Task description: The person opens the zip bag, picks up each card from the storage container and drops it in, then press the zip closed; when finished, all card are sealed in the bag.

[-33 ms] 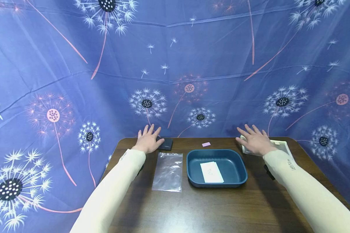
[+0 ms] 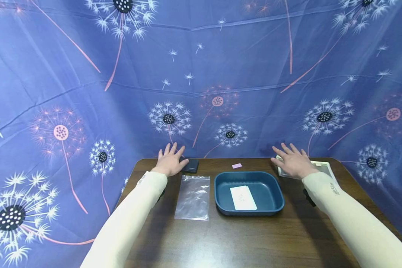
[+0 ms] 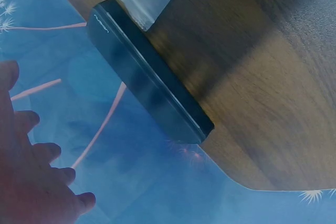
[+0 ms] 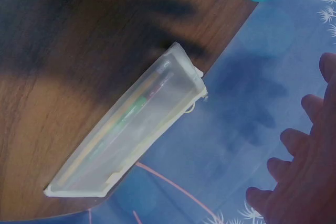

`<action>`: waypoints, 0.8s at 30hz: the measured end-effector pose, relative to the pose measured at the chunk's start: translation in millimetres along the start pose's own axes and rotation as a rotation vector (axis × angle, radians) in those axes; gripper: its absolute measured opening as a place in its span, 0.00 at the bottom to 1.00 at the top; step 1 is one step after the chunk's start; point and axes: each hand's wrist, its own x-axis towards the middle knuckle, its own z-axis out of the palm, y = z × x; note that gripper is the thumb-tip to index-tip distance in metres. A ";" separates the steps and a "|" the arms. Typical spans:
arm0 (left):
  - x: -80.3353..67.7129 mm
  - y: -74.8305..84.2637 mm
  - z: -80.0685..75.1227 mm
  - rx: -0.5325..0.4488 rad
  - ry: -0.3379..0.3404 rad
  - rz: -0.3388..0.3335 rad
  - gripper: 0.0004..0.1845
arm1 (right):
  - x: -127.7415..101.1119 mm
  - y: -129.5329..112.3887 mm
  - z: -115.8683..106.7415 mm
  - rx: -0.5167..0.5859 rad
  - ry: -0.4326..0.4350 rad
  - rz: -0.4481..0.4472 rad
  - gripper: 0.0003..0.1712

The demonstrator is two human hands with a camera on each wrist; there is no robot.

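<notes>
Both hands are held out over the far part of the table with fingers spread, holding nothing. My left hand (image 2: 170, 162) is nearest to a black, flat-sided case (image 2: 190, 166), which in the left wrist view is a long dark box (image 3: 142, 72) with small lettering. My right hand (image 2: 294, 163) hovers by a translucent pouch with pale edges (image 2: 324, 169); in the right wrist view, slim pencil-like sticks show through the pouch (image 4: 131, 124). Between the hands stands a dark blue tray (image 2: 268, 193) with white paper sheets or cards (image 2: 243, 199) inside, faintly marked on top.
A clear zip bag (image 2: 192, 199) lies flat left of the tray. Behind the tray is a small pink rectangular piece (image 2: 236, 166). The brown wooden table (image 2: 234, 238) ends at a blue dandelion-print cloth (image 2: 201, 67) hanging behind and at both sides.
</notes>
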 end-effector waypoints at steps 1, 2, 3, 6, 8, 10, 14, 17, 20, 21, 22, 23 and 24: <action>-0.8 0.7 -0.6 0.002 0.005 0.001 0.39 | 0.2 -0.4 0.1 0.002 -0.003 0.000 0.45; -1.7 1.1 -1.1 0.008 0.008 0.002 0.39 | 0.4 -0.6 0.3 0.005 -0.005 0.000 0.44; -2.3 1.2 -1.3 0.012 0.010 0.003 0.39 | 0.4 -0.9 0.5 0.007 -0.009 0.000 0.44; -5.1 3.4 -3.2 0.028 0.017 0.005 0.39 | 0.9 -1.4 1.1 0.011 -0.022 0.002 0.45; -5.8 3.6 -3.3 0.032 0.021 0.008 0.39 | 1.3 -1.2 2.0 0.004 -0.032 0.005 0.47; -5.8 3.3 -2.6 0.031 0.018 0.007 0.39 | 2.0 -1.6 2.4 0.001 -0.037 0.006 0.48; -5.6 2.2 -3.4 0.028 0.028 0.011 0.39 | 3.1 -4.0 -0.8 0.007 -0.037 0.003 0.48; -4.9 1.4 -5.0 0.025 0.033 0.019 0.39 | 4.0 -6.0 -4.2 0.013 -0.036 0.005 0.47; -4.8 0.2 -5.8 0.023 0.030 0.023 0.39 | 3.7 -7.5 -7.1 0.007 -0.037 0.012 0.48; -4.6 -0.3 -5.8 0.020 0.031 0.026 0.39 | 3.2 -8.2 -7.9 0.009 -0.038 0.016 0.48; -4.9 -0.6 -6.0 0.018 0.034 0.029 0.39 | 2.8 -8.4 -8.3 0.012 -0.038 0.019 0.48; -4.7 -1.0 -5.8 0.015 0.040 0.034 0.39 | 2.2 -9.0 -8.7 0.012 -0.039 0.023 0.48; -4.3 -1.3 -5.6 0.020 0.048 0.040 0.38 | 1.5 -9.6 -8.9 0.013 -0.040 0.026 0.49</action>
